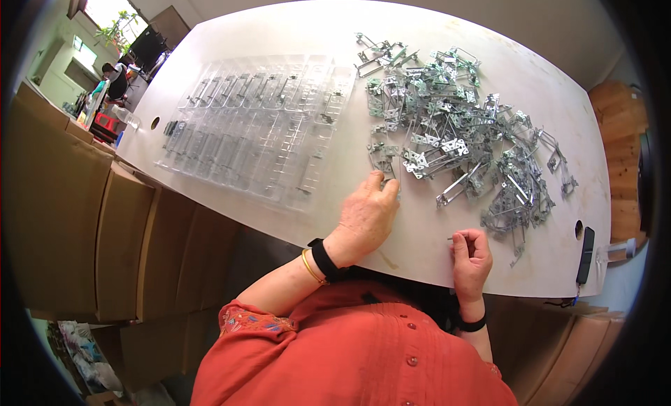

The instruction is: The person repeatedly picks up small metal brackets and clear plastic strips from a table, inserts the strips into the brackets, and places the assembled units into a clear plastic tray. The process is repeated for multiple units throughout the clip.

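My left hand (pixel 367 211) reaches over the white table with its fingers bent around a small metal bracket (pixel 383 156) at the near left edge of the pile; the fingertips hide part of it. Farther right, my right hand (pixel 471 260) is closed in a pinch near the table's front edge. A tiny thin grey tip pokes out from its fingers, too small to name. Beyond both hands spreads a tangled heap of metal brackets (pixel 447 147). To the left lies a clear plastic tray (pixel 305 200), with brackets lying in several of its compartments.
The white table (pixel 279 28) has a round hole (pixel 155 123) at its left and another at its right. A black flat object (pixel 586 255) lies by the right edge. Cardboard boxes (pixel 63 217) stand at the left. A person (pixel 110 74) sits far off.
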`<action>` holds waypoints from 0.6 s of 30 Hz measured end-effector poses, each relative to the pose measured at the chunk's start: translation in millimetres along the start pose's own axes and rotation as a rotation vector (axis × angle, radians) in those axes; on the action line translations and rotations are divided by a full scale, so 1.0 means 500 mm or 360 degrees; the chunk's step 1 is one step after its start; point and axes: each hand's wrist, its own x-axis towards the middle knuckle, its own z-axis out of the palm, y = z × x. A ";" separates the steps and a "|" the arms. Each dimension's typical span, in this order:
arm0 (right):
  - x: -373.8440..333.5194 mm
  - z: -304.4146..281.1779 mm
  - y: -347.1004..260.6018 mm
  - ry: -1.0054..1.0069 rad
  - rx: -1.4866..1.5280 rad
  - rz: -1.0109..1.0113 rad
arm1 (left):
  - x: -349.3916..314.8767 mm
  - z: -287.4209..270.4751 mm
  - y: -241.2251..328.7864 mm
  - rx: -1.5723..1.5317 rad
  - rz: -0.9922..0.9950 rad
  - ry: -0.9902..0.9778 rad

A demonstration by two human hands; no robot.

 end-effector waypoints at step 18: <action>-0.001 0.001 0.002 -0.0027 -0.0095 -0.0075 | -0.025 0.005 -0.008 0.0052 -0.0117 -0.0029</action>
